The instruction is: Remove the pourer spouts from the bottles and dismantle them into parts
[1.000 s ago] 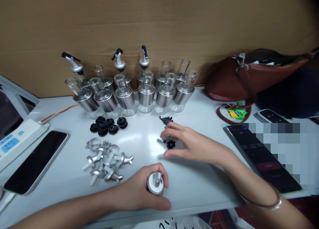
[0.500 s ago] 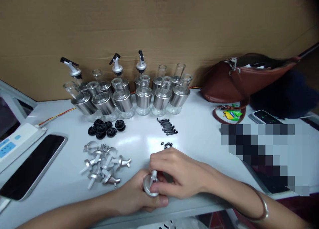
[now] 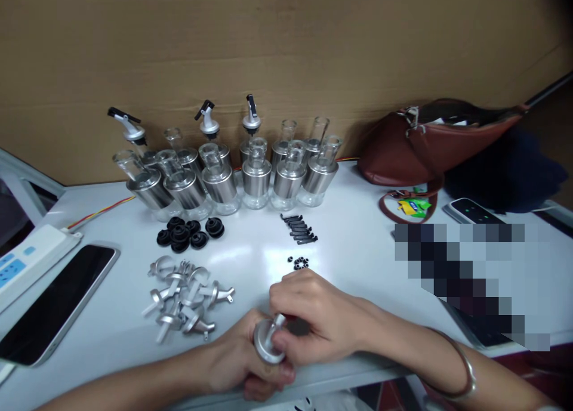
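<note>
Near the table's front edge, my left hand (image 3: 235, 357) is closed around a silver pourer spout (image 3: 265, 344), its round disc facing up. My right hand (image 3: 320, 315) is closed too, thumb and fingers pinching the narrow tube of that spout; the curled fingertips are partly hidden. Just beyond the right hand lie several tiny black caps (image 3: 301, 262), with a row of black levers (image 3: 302, 228) behind them. Left of my hands is a pile of silver spouts (image 3: 191, 294). Several black ribbed stoppers (image 3: 179, 234) sit beyond that pile.
Glass bottles with steel sleeves (image 3: 256, 178) stand in two rows at the back; three carry pourers. A cardboard sheet (image 3: 286, 47) rises behind. A phone (image 3: 60, 303) and power strip (image 3: 36, 253) lie left. A brown bag (image 3: 398, 148) and blurred-out items are right.
The spout has tilted and shifted slightly down and left within my hands. My right thumb now presses against the tube. The things on the table stay in place.
</note>
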Motion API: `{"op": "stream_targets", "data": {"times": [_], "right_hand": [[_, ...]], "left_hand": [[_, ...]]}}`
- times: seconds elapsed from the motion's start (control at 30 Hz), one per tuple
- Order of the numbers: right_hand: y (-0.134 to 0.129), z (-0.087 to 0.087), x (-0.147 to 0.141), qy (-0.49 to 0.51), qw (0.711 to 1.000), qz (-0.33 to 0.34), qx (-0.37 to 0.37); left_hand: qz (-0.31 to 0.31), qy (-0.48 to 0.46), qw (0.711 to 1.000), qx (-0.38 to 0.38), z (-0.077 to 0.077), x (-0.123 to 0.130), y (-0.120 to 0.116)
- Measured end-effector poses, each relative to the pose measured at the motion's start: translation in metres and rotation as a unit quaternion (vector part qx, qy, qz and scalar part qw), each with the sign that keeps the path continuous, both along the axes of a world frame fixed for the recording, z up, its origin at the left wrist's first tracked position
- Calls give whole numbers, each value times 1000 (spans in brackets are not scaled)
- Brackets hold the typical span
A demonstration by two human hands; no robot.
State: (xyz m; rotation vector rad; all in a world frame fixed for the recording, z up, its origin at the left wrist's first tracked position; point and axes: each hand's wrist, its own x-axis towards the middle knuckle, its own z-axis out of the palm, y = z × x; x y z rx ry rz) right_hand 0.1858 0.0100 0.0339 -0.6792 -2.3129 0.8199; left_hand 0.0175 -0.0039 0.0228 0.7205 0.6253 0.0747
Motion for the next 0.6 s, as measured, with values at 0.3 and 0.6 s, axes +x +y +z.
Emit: {"op": "stream_targets", "data": {"times": [0.3,0.6], "right_hand": [[-3,-7,-6,25,990,-4,140],[-5,5,4,-54,974,-19,221]], "left_hand": [[-56,49,997,37,14,3,4],[-112,88,988,56,23,-6,11]]}}
